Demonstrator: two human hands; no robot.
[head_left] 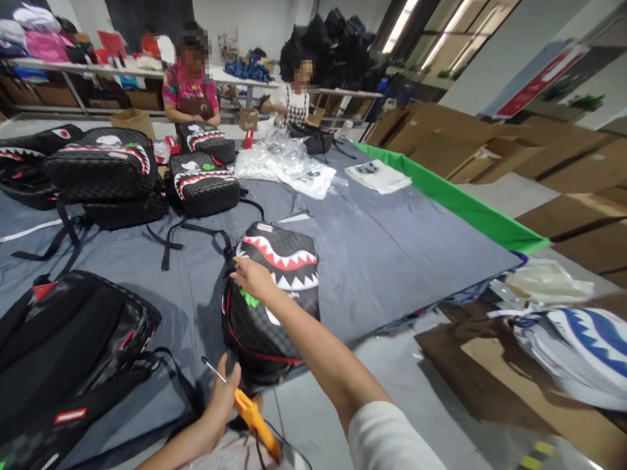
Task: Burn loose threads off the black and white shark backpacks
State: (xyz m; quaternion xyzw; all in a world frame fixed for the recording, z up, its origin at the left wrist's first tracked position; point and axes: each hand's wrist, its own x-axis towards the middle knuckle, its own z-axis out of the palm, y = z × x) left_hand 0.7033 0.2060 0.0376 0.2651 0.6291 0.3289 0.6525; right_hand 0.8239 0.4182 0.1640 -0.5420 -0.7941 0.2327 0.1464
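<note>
My right hand (pixel 253 278) reaches out and rests on a black checkered backpack (pixel 275 299) with a red and white shark-mouth print, near the front edge of the grey-covered table (pixel 387 252). Its fingers curl at the bag's upper left side; whether they grip it I cannot tell. My left hand (pixel 221 398) is close to my body and closed around an orange-handled tool (pixel 253 418) with a thin metal tip pointing up and left. A black cord hangs from the tool.
More shark-mouth backpacks (pixel 107 168) lie at the table's back left, another black one (pixel 59 357) at my near left. Clear plastic bags (pixel 294 163) are piled mid-table. Two people work at the far end. Cardboard boxes (pixel 497 151) and blue-white printed bags (pixel 593 347) lie right.
</note>
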